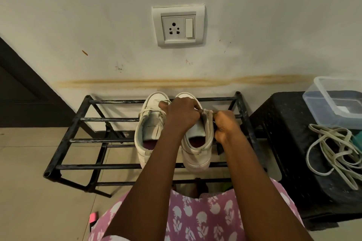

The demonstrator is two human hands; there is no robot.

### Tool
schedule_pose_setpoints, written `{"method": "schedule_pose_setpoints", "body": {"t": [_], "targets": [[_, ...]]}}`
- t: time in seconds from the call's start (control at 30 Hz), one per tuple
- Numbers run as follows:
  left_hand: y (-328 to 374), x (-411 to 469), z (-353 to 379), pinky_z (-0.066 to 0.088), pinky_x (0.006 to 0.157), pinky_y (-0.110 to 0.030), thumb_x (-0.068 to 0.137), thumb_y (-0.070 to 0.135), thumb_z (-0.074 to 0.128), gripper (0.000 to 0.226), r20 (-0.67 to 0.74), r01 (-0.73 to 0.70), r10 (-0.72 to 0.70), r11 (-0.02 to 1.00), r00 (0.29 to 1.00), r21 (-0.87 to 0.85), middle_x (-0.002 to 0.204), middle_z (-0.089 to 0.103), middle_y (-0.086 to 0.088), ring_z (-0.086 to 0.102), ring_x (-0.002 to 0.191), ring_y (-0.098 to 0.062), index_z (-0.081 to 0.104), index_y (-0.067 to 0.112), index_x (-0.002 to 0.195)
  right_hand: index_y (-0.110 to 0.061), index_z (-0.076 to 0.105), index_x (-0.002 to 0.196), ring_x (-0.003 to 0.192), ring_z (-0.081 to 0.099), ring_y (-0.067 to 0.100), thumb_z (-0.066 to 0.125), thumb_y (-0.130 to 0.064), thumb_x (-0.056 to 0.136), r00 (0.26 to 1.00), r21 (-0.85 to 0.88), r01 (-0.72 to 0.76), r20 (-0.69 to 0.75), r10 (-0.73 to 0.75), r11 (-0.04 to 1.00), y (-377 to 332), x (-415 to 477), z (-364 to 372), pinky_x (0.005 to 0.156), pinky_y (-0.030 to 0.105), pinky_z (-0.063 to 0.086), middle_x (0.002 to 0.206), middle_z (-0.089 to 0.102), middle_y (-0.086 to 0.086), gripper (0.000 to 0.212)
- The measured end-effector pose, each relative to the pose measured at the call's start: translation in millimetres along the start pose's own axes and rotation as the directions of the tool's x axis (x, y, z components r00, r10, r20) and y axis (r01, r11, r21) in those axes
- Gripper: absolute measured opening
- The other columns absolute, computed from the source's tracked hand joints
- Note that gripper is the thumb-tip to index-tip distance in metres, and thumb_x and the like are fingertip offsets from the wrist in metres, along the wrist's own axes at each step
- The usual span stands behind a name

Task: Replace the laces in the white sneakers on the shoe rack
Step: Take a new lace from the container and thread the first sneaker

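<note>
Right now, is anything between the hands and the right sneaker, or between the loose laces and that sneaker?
Nothing visible. The left hand and right hand pinch the right sneaker at its lacing. The loose laces lie uncovered on the stool beside the rack.

Two white sneakers stand side by side, toes to the wall, on a black metal shoe rack (pixel 78 141). Over the right sneaker (pixel 197 152), the left hand (pixel 182 113) and right hand (pixel 225 123) pinch its lace (pixel 206 112) at the eyelets. The left sneaker (pixel 148 133) is partly laced. To the right, loose laces (pixel 333 154) and a clear container (pixel 337 101) rest on a black stool (pixel 284 143).
</note>
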State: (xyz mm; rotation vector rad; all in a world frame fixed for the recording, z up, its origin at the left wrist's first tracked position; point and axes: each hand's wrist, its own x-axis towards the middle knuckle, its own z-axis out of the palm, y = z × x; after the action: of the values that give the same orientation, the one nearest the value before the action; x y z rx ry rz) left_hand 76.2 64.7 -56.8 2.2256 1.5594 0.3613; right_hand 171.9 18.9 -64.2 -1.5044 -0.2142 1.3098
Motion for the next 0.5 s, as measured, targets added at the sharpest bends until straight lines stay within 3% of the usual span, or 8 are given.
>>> {"method": "schedule_pose_setpoints", "body": {"t": [0.13, 0.27, 0.37, 0.43, 0.5], "targets": [[-8, 5, -3, 0.024, 0.094, -0.047, 0.082, 0.030, 0.060, 0.017, -0.009, 0.013, -0.013, 0.999, 1.000, 0.038, 0.102, 0.068, 0.006, 0.051, 0.111, -0.018, 0.072, 0.031, 0.094, -0.004, 0.048, 0.058, 0.056, 0.047, 0.015, 0.035, 0.009, 0.092, 0.997, 0.022, 0.060, -0.055, -0.058, 0.998, 2, 1, 7, 0.046, 0.023, 0.043, 0.049, 0.051, 0.008, 0.039], [-17, 6, -7, 0.028, 0.099, -0.047, 0.078, 0.031, 0.068, 0.012, 0.048, -0.021, 0.025, 0.997, 0.999, -0.075, 0.096, 0.067, 0.010, 0.053, 0.108, -0.015, 0.072, 0.030, 0.090, -0.009, 0.049, 0.072, 0.066, 0.051, 0.014, 0.037, -0.001, 0.097, 0.992, 0.075, 0.051, -0.122, -0.041, 0.996, -6, 6, 0, 0.062, 0.030, 0.043, 0.071, 0.052, 0.006, 0.029], [-18, 3, -11, 0.029, 0.102, -0.046, 0.076, 0.020, 0.068, 0.021, 0.044, -0.014, 0.021, 0.988, 0.999, -0.153, 0.087, 0.059, 0.013, 0.055, 0.105, -0.013, 0.071, 0.028, 0.095, -0.012, 0.048, 0.081, 0.071, 0.058, 0.015, 0.030, -0.006, 0.100, 0.990, 0.262, 0.095, -0.123, -0.065, 0.960, -20, 2, -17, 0.069, 0.033, 0.046, 0.079, 0.060, 0.004, 0.027], [-17, 1, -12, 0.025, 0.103, -0.043, 0.076, 0.014, 0.064, 0.029, 0.033, 0.008, -0.003, 0.988, 0.999, -0.157, 0.094, 0.056, 0.015, 0.052, 0.109, -0.012, 0.068, 0.028, 0.102, -0.010, 0.047, 0.082, 0.070, 0.060, 0.017, 0.027, -0.006, 0.100, 0.984, 0.419, 0.173, -0.115, -0.137, 0.891, -32, -2, -31, 0.074, 0.034, 0.050, 0.078, 0.059, 0.006, 0.027], [-17, -1, -12, 0.021, 0.102, -0.043, 0.076, 0.012, 0.061, 0.036, 0.032, 0.025, -0.021, 0.993, 0.999, -0.116, 0.112, 0.057, 0.011, 0.049, 0.115, -0.013, 0.064, 0.029, 0.108, -0.010, 0.046, 0.077, 0.064, 0.057, 0.016, 0.028, -0.005, 0.099, 0.954, 0.463, 0.298, -0.162, -0.251, 0.835, -43, -4, -51, 0.078, 0.036, 0.053, 0.072, 0.055, 0.005, 0.029]]}}
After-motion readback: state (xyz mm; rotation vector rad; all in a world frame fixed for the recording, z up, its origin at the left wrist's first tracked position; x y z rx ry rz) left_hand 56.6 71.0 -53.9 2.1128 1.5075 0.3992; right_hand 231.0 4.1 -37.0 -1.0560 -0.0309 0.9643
